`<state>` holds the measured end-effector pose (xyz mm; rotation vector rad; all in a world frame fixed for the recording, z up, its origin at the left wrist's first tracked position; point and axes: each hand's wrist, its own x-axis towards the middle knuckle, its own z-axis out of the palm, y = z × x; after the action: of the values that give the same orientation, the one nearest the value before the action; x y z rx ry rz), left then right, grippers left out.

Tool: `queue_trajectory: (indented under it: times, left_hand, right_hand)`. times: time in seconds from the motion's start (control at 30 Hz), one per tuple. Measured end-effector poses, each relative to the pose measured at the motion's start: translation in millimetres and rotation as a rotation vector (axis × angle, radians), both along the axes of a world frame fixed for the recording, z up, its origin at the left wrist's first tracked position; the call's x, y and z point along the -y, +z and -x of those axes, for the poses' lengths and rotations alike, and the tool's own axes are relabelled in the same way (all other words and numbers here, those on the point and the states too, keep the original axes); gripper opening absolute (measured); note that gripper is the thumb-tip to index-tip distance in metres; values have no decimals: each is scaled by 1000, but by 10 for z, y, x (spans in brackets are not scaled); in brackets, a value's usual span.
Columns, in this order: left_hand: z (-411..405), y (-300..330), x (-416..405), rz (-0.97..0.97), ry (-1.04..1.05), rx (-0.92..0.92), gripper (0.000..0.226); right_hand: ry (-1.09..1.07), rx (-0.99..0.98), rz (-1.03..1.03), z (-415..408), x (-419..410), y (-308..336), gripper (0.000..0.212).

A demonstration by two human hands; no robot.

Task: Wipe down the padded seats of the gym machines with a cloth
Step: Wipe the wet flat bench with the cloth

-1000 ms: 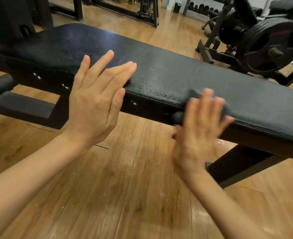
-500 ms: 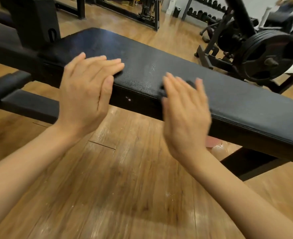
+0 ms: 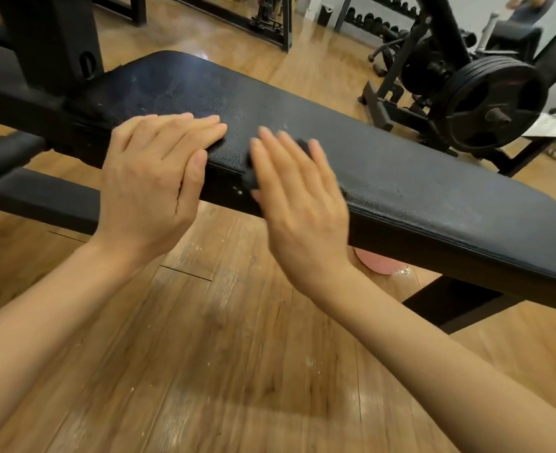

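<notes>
Wooden plank floor (image 3: 204, 371) fills the near ground, scuffed and speckled with pale flecks, glossy in patches. Two bare forearms reach forward over it toward a black padded bench (image 3: 417, 178), taken as the landmark.

Left hand (image 3: 152, 184): fingers straight and together, laid flat on the near edge of the bench pad, thumb tucked against the pad's side. It holds nothing.

Right hand (image 3: 299, 204): just beside the left hand, fingers straight and slightly spread, pressing a dark cloth (image 3: 249, 182) against the bench's near edge. Only small dark folds of the cloth show past the fingers and at the thumb side; the rest is hidden under the palm. The hand is blurred.

Bench pad surface is beaded with fine droplets around both hands; farther along to the right it looks dull and streaked. Below the bench, beside the right wrist, a pink rounded object (image 3: 381, 263) sits on the floor, partly hidden by the pad; cannot tell what it is. A black steel frame (image 3: 41, 197) runs under the bench to the left.

Behind the bench to the right, a stack of black weight plates (image 3: 495, 109) hangs on a machine. Farther back, a rack of dumbbells (image 3: 368, 19) lines the wall.
</notes>
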<state>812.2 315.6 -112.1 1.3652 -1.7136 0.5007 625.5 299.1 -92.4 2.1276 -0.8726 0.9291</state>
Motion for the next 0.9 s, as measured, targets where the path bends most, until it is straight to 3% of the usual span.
queue_trajectory:
  times: [0.07,0.17,0.3,0.47,0.67,0.73,0.9]
  left_hand:
    - [-9,7,-9,10,-7,19,43]
    - [-24,39,-29,-6,-32,-15,44]
    - [28,24,-36,0,-25,-61,45]
    - [38,43,-39,-20,-5,-51,49]
    - [-8,73,-71,-52,-26,-29,49]
    - [8,51,-78,-42,-10,-29,49]
    - [-23,116,-114,-138,-2,27,50]
  right_hand:
    - [70,-92,25,51,36,24,36]
    - [-30,-184,109,756,-24,-73,50]
    - [-155,-87,227,967,13,-322,72]
    - [-96,-168,225,44,33,-368,53]
    - [-153,-410,202,942,-69,-264,54]
    - [-136,-380,158,1002,-84,-286,50]
    - [32,-294,163,45,-9,-242,49]
